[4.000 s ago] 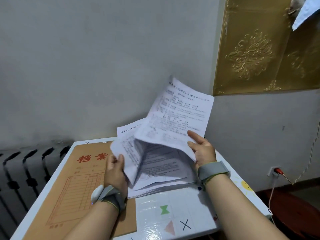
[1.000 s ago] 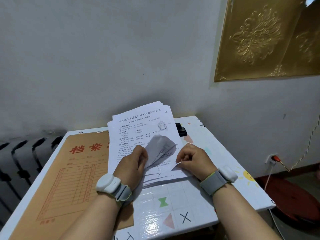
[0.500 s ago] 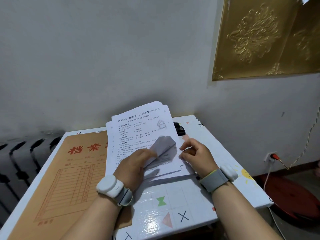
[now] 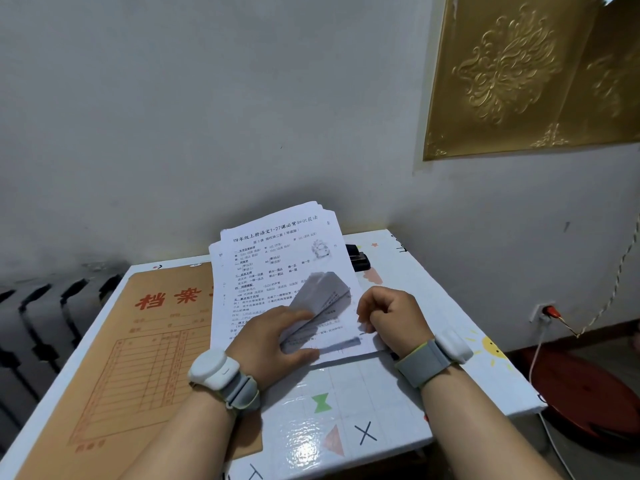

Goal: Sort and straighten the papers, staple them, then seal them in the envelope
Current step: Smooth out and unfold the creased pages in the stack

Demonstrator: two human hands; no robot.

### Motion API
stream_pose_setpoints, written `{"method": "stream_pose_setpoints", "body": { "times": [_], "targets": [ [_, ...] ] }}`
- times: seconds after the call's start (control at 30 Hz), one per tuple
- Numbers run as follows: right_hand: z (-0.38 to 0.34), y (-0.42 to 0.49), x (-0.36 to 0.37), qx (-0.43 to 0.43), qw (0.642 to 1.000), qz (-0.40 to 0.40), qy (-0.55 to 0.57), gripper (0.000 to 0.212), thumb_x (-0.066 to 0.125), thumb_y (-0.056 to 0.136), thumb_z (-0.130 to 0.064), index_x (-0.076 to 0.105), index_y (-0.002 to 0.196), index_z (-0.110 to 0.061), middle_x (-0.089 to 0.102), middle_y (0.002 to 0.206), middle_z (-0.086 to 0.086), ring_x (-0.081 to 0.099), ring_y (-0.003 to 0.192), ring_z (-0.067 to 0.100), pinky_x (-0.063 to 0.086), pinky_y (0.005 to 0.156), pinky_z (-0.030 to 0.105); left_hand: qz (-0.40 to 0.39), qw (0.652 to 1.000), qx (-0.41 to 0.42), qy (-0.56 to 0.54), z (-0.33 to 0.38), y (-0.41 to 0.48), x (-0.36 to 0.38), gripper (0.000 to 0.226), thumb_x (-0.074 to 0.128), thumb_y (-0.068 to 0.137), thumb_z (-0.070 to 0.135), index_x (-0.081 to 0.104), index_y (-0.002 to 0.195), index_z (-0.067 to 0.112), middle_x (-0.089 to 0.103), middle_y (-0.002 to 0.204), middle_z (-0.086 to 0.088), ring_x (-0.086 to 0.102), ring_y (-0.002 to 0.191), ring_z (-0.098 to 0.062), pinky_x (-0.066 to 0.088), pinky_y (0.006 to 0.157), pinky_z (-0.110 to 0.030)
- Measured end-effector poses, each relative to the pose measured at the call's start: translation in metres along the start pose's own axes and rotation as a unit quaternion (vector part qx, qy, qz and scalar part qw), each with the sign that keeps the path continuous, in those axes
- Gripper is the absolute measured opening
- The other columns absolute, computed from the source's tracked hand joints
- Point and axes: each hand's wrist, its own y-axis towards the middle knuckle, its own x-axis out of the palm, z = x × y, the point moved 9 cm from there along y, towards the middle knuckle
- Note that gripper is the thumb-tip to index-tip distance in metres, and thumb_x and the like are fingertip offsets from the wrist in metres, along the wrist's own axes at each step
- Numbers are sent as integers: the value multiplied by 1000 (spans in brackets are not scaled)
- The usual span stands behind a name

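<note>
Currently a sorting step, by our reading. Papers lie as a loose stack on the table, left edge overlapping the brown envelope. The sheet edges at the far end are stepped, not squared.

Left hand: grip closed on a fan of lifted near-right corners, bent up off the stack. Right hand: fingers curled at the stack's right edge; we cannot tell whether that grip holds a sheet. A black object, likely the stapler, sits behind the stack, partly hidden.

Risks we note:
- Bending the fan harder could crease the corners.
- Letting it drop unevenly could skew the sheets further.
- A staple through a skewed stack would lock in the misalignment.
- The glossy table may let the stack slide.
</note>
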Motion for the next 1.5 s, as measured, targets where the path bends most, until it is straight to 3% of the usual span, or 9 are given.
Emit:
{"method": "stream_pose_setpoints", "body": {
  "times": [0.23, 0.37, 0.53, 0.7, 0.77, 1.0, 1.1, 1.27, 1.5],
  "targets": [
    [4, 2, 0, -11, 999, -6, -36, 45, 41, 60, 18, 59, 48, -22, 57, 47, -6, 49, 46, 3, 41, 50, 18, 45, 998, -30, -41, -10, -1, -7, 35, 43, 76, 55, 63, 78, 27, 60, 74, 12, 51, 71, 0, 35, 65, -8],
    [-8, 1, 16, -70, 989, -72, -111, 31, 49, 59, -4, 62, 73, -28, 55, 80, -10, 47, 73, 9, 38, 68, 22, 59, 994, -72, -50, -20, -1, -9, 28, 49, 78, 46, 65, 80, 23, 60, 73, 10, 53, 72, -1, 36, 65, -8],
    [0, -3, 33, -72, 951, -128, -271, 46, 45, 60, -19, 63, 100, -33, 52, 113, -15, 37, 107, 7, 29, 93, 32, 82, 995, -31, -47, -11, -1, -16, 31, 49, 82, 47, 68, 82, 22, 63, 76, 11, 53, 76, -2, 36, 68, -6],
    [-8, 3, 21, -103, 972, -52, -206, 22, 56, 71, -7, 75, 78, -15, 70, 83, -2, 60, 84, 15, 44, 78, 16, 80, 996, 44, -5, 15, 8, -13, 27, 48, 86, 40, 67, 86, 22, 64, 81, 11, 55, 75, -3, 39, 67, -9],
    [-10, 1, 14, -97, 978, -33, -180, 20, 56, 68, -4, 74, 70, -13, 63, 68, -12, 55, 75, 9, 37, 70, 6, 53, 997, 51, -5, 22, 12, -4, 25, 47, 86, 42, 66, 87, 26, 64, 83, 12, 57, 76, -6, 42, 67, -17],
    [-8, 1, 13, -111, 978, -40, -172, 23, 52, 66, 0, 54, 51, -18, 44, 49, -15, 47, 56, 2, 34, 56, 9, -33, 999, 38, 12, 23, 8, 17, 49, 46, 72, 70, 63, 103, 37, 63, 101, 18, 58, 92, -3, 43, 79, -19],
    [-1, 4, 13, -87, 982, -42, -161, 29, 53, 69, 3, 53, 53, -21, 47, 49, -12, 50, 56, -3, 33, 53, 10, -34, 999, 13, 9, 19, 6, 14, 59, 45, 63, 82, 63, 102, 40, 61, 99, 21, 54, 89, 2, 44, 79, -20],
    [1, 4, 1, -50, 995, 5, -84, 22, 51, 67, 4, 59, 70, -16, 54, 64, -8, 47, 54, 0, 35, 55, 12, 14, 999, 20, 21, 19, 7, 9, 48, 36, 79, 61, 67, 86, 25, 62, 81, 10, 55, 75, -6, 37, 67, -21],
    [-5, 1, -5, -56, 998, 28, -4, 28, 44, 59, -10, 60, 81, -17, 60, 75, -8, 49, 61, 0, 37, 59, 7, -14, 1000, 4, -6, 15, 4, 11, 44, 52, 66, 71, 66, 88, 35, 58, 83, 23, 51, 79, 6, 33, 69, -5]
  ]
}}
